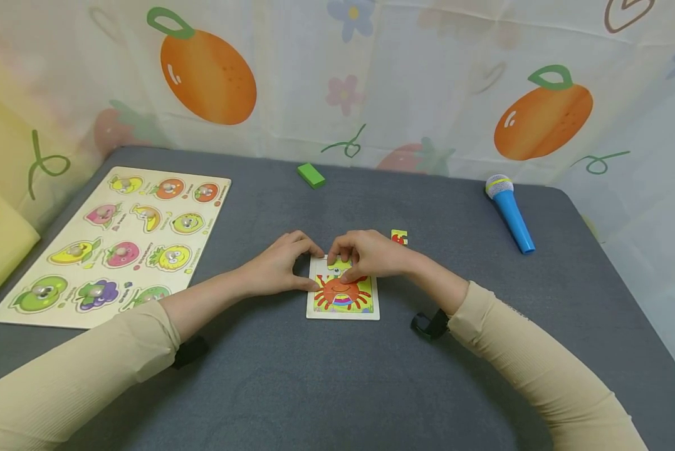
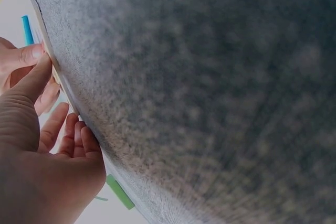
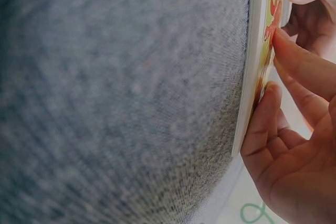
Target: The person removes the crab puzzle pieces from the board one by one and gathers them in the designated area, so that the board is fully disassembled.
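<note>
A small crab puzzle (image 1: 345,294) in a pale frame lies on the table in front of me. My left hand (image 1: 281,263) holds the frame at its left side, thumb on the left edge and fingers at the upper left corner. Over the upper part of the picture, my right hand (image 1: 371,254) has its thumb and bent fingers around a yellow puzzle piece (image 1: 338,269) with an eye on it. The right hand hides the puzzle's upper right. Behind that hand lies a loose yellow-and-red puzzle piece (image 1: 399,237). Both hands (image 3: 304,129) meet the board closely in the right wrist view.
A large fruit peg board (image 1: 108,232) lies at the left. Toward the back edge of the grey table (image 1: 292,388) is a green block (image 1: 311,175). A blue toy microphone (image 1: 513,216) lies at the right. A fruit-printed curtain (image 1: 292,75) hangs behind.
</note>
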The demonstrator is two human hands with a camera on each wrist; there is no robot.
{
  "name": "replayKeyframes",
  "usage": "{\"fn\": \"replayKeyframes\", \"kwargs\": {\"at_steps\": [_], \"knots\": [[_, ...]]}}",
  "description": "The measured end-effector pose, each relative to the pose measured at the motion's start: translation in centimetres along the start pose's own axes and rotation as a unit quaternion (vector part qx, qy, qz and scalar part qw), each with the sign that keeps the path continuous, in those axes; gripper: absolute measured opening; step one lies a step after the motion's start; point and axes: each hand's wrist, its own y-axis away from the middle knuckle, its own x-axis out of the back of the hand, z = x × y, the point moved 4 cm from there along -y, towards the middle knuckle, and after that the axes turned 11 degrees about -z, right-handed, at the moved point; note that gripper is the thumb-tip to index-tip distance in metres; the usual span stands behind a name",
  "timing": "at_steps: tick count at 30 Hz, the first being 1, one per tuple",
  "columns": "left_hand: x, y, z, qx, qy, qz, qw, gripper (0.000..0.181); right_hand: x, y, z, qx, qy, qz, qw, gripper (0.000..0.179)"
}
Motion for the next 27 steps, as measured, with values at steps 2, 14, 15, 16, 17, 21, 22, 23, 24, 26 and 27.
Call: {"fn": "replayKeyframes", "kwargs": {"at_steps": [2,14,15,16,17,21,22,23,24,26,27], "knots": [[0.00,0.01,0.01,0.001,0.000,-0.002,1.0000,0.050,0.00,-0.02,0.00,0.000,0.002,0.002,1.0000,0.028],[0.02,0.04,0.03,0.009,0.002,-0.010,0.9999,0.050,0.07,0.05,0.06,0.008,0.007,0.021,0.9997,0.029],[0.02,0.04,0.03,0.009,0.002,-0.010,0.9999,0.050,0.08,0.06,0.07,0.008,0.006,0.021,0.9997,0.029],[0.02,0.04,0.03,0.009,0.001,-0.010,0.9999,0.050,0.08,0.06,0.08,0.008,0.004,0.021,0.9997,0.029],[0.01,0.03,0.03,0.009,0.001,-0.010,0.9999,0.050,0.08,0.06,0.09,0.007,0.003,0.022,0.9997,0.029],[0.00,0.01,0.01,0.012,0.002,-0.012,0.9999,0.050,0.07,0.04,0.11,0.004,0.002,0.020,0.9998,0.029],[0.00,0.00,0.01,0.012,0.003,-0.013,0.9998,0.050,0.07,0.04,0.11,0.004,0.002,0.020,0.9998,0.029],[0.00,0.01,-0.01,0.014,0.004,-0.014,0.9998,0.050,0.07,0.04,0.09,0.005,0.002,0.020,0.9998,0.029],[-0.01,0.01,-0.02,0.014,0.004,-0.015,0.9998,0.050,0.06,0.04,0.08,0.006,0.002,0.020,0.9998,0.029],[-0.03,0.01,-0.04,0.015,0.005,-0.016,0.9998,0.050,0.07,0.05,0.05,0.008,0.000,0.021,0.9997,0.030],[-0.03,0.01,-0.05,0.015,0.005,-0.016,0.9997,0.050,0.07,0.06,0.04,0.008,0.000,0.022,0.9997,0.031]]}}
